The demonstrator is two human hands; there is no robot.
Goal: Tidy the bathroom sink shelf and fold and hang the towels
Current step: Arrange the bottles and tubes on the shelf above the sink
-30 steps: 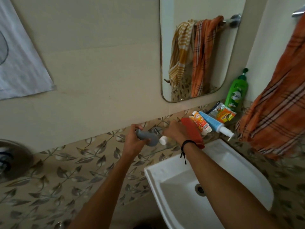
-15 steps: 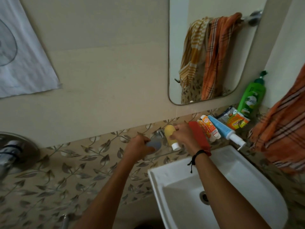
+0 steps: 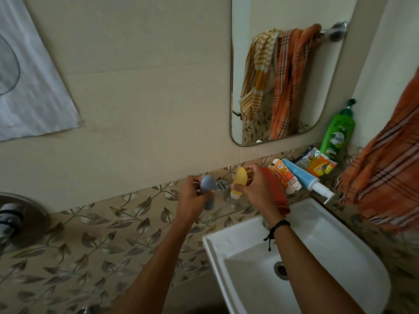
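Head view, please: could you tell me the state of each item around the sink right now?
grey bottle, held cap end down in the left hand
yellow bottle, held cap end down in the right hand
red pack, lying flat beside the right hand
blue tube, lying flat, white cap toward the sink
green pump bottle, upright in the corner
orange checked towel, hanging bunched, not folded

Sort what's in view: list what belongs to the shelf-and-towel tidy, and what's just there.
Job: grey bottle in left hand, yellow bottle in right hand, red pack, orange tube, blue tube, sachets, green pump bottle, orange checked towel.
Just there: sink, mirror, tap.
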